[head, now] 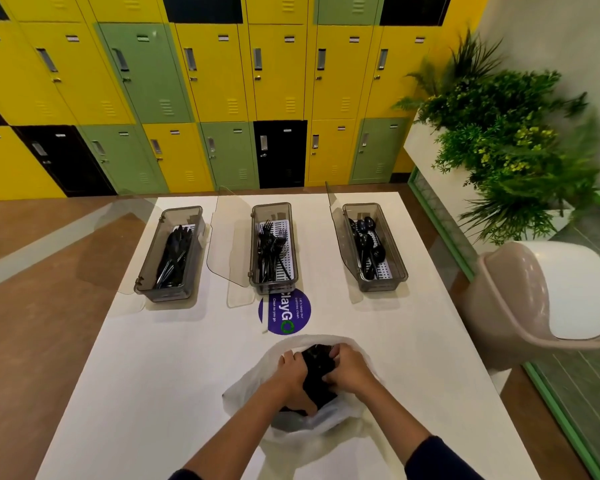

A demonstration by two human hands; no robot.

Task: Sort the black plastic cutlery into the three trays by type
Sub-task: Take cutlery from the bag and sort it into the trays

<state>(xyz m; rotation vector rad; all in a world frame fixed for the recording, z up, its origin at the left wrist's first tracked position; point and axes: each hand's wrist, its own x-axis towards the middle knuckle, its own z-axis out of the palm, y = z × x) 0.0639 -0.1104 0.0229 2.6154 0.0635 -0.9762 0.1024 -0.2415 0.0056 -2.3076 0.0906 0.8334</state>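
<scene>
Three grey see-through trays stand in a row at the far side of the white table. The left tray (pixel 146 268) holds black knives, the middle tray (pixel 272 207) black forks, the right tray (pixel 395 261) black spoons. Near me lies a white plastic bag (pixel 246 386) with a heap of black cutlery (pixel 317 372) in its mouth. My left hand (pixel 293 379) and my right hand (pixel 349 368) both press around that heap from either side, fingers curled on it.
A round purple sticker (pixel 291 313) sits on the white table (pixel 153 375) just before the middle tray. Clear hinged lids stand open beside the trays. A beige chair (pixel 541 296) is at the table's right edge, plants behind it. Lockers line the far wall.
</scene>
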